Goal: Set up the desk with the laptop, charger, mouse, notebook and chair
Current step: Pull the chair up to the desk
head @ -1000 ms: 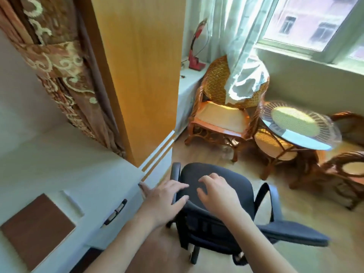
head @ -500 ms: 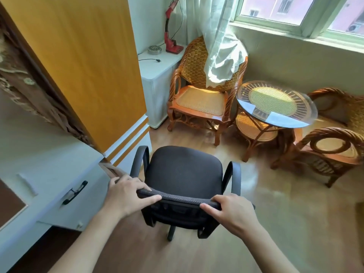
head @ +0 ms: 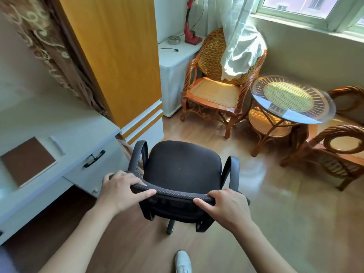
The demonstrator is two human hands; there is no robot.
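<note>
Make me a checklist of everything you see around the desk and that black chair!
Surface: white desk, mostly bare, drawer shut.
Job's things: brown notebook lies flat on the desk; black chair stands on the floor beside the desk. Laptop, charger, mouse: nothing seen.
Clutter: nothing seen on the desk.
Grippers: left hand and right hand both grip the chair's backrest top.
Cables: a loose black cable on the white cabinet.
Surroundings: wicker armchair, round glass table, orange wardrobe, window curtain.
</note>
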